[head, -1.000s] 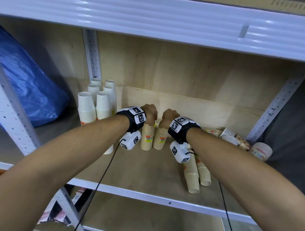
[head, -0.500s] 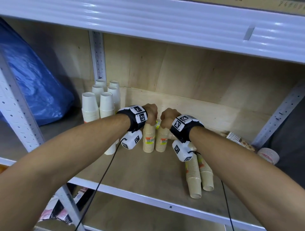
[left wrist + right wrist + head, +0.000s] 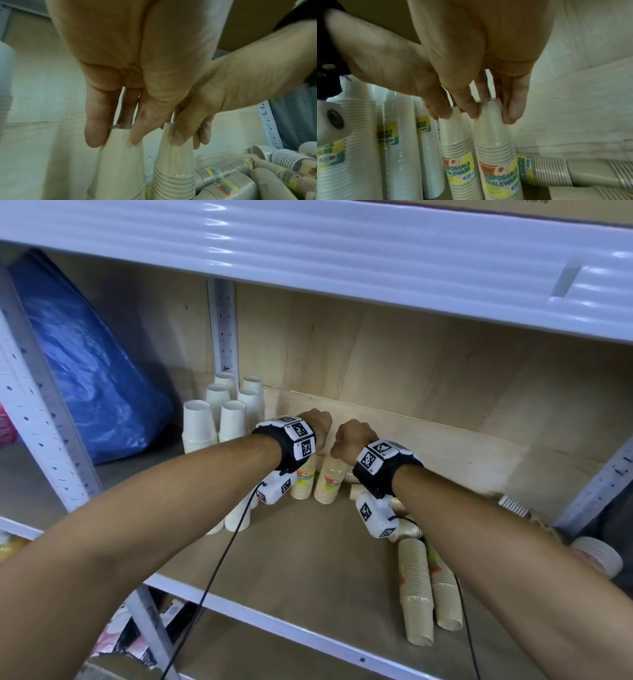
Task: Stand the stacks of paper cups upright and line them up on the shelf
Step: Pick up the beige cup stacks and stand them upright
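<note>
Hands side by side, gripping stack tops

Wooden shelf, upright cup stacks, toppled cup stacks

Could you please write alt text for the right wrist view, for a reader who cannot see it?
The right hand grips the top of an upright beige cup stack labelled "Disposable Tableware"; the left hand grips a matching stack beside it. White stacks stand left.
</note>
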Tool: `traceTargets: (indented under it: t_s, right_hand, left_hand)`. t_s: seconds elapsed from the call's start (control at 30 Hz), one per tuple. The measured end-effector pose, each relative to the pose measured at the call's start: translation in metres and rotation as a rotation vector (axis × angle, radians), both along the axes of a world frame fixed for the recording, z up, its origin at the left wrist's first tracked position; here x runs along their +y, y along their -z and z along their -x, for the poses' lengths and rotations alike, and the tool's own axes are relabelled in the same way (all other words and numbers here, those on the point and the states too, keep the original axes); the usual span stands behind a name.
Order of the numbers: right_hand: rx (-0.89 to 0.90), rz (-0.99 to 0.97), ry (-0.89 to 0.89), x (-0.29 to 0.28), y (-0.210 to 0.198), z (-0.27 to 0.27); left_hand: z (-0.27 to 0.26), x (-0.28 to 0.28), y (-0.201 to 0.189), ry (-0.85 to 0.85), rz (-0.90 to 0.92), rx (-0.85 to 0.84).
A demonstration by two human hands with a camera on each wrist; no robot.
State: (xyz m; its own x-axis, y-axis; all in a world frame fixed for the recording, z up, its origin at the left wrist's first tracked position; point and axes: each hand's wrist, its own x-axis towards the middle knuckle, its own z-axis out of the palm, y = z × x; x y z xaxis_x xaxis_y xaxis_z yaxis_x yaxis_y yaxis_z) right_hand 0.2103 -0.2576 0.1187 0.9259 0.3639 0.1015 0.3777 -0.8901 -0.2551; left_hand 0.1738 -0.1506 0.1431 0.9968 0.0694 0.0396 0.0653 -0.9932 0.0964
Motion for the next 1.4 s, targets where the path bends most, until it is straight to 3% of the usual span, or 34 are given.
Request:
traceTargets:
  t_s: [0.13, 0.7, 1.1, 1.4]
  right_hand:
    - [0.036, -0.045, -0.033, 0.009, 0.006, -0.010]
    - [0.165, -0.144, -0.095, 0.023, 0.011, -0.021]
    - [0.185, -0.123, -0.035, -0.034, -0.016, -0.011]
    - [0.214, 0.130, 0.025, -0.101, -0.008, 0.002]
  left_hand:
    - [0.000, 0.002, 0.003, 0.000, -0.081, 0.028]
    - [-0.014, 0.014, 0.014, -0.082, -0.017, 0.073]
    - [-0.020, 0.006, -0.010, -0.018, 0.129, -0.023]
    - [-0.031, -0.046, 0.011, 0.205, 0.242, 0.017]
